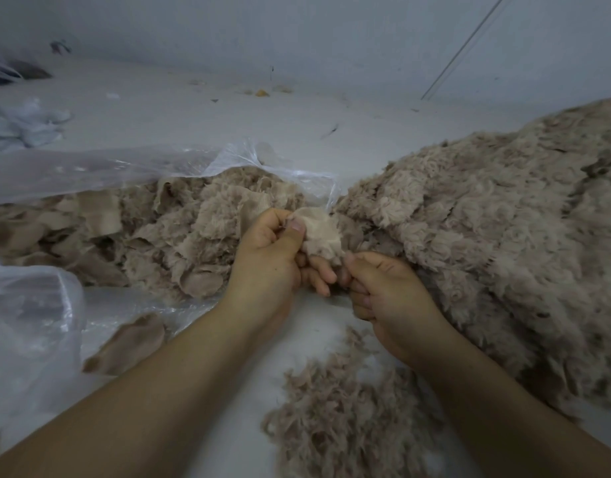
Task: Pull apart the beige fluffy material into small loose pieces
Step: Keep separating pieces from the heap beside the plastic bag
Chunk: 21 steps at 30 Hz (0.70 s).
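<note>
A small scrap of beige fluffy material [318,233] sits between my two hands in the middle of the view. My left hand [270,257] grips its upper edge, thumb pressed on the smooth backing. My right hand [383,291] pinches the scrap's lower corner with thumb and curled fingers. A big heap of beige fluffy material [497,229] lies to the right, touching my right hand. Loose pulled fibres [335,408] are strewn on the white surface below my hands.
A pile of torn beige scraps [152,229] lies on a clear plastic bag [100,170] at the left. One stray scrap [128,343] lies on the plastic near my left forearm. Crumpled pale cloth [21,125] sits far left; a wall rises behind.
</note>
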### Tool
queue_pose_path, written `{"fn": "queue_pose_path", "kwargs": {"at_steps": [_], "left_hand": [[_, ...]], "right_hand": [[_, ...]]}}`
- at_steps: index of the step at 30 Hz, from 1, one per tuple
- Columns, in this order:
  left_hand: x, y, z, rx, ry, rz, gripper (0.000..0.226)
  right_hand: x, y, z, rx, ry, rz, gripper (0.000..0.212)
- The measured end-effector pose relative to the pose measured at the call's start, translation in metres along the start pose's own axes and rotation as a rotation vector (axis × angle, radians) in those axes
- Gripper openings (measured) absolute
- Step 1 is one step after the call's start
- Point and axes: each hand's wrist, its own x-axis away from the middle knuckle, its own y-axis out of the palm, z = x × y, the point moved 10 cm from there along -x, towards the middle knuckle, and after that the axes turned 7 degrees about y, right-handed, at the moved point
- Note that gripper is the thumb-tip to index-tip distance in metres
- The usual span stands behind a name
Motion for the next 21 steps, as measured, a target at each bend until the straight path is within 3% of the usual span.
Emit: {"fn": "queue_pose_path", "kwargs": {"at_steps": [6,12,17,21], "left_hand": [[-0.001,-0.012,0.002,-0.131,0.006,0.036,0.017],[0.007,0.005,-0.002,-0.345,0.027,-0.073,0.021],[0.006,0.002,-0.004,-0.31,-0.009,-0.089,0.034],[0.005,-0.001,-0.008,-0.241,-0.049,-0.081,0.021]], "right_hand": [[0.0,-0.003,-0.001,-0.064,0.004,-0.016,0.016],[0.005,0.006,-0.008,-0.058,-0.048,-0.116,0.026],[0.005,0.003,-0.009,-0.042,-0.094,-0.079,0.025],[0.006,0.004,-0.009,-0.054,-0.081,-0.065,0.033]]}}
